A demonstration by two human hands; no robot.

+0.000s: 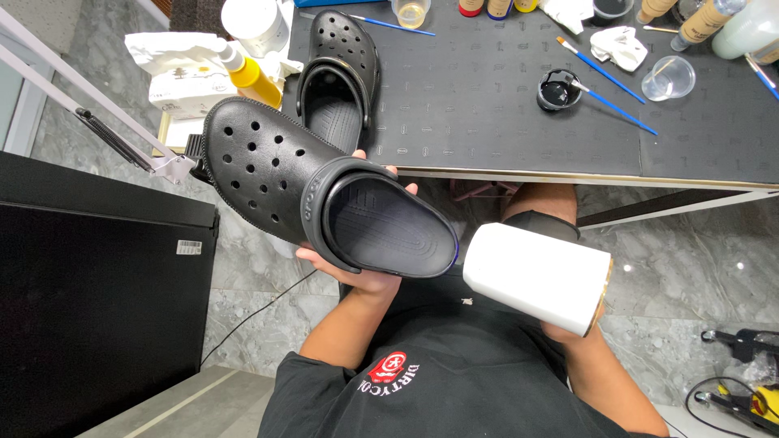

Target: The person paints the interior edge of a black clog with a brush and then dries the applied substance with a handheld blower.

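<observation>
The left hand [357, 272] holds a black clog [324, 191] from under, up in the air in front of the dark worktop [487, 105]. The right hand [568, 328] grips a white round tool [540, 276] just beside the shoe's heel. Another black clog [341, 73] lies on the worktop, near blue paintbrushes [604, 73] and a small black paint cup [558, 89].

Black perforated clog [324, 191] sole-down in left palm; white cylinder [540, 277] in right
</observation>
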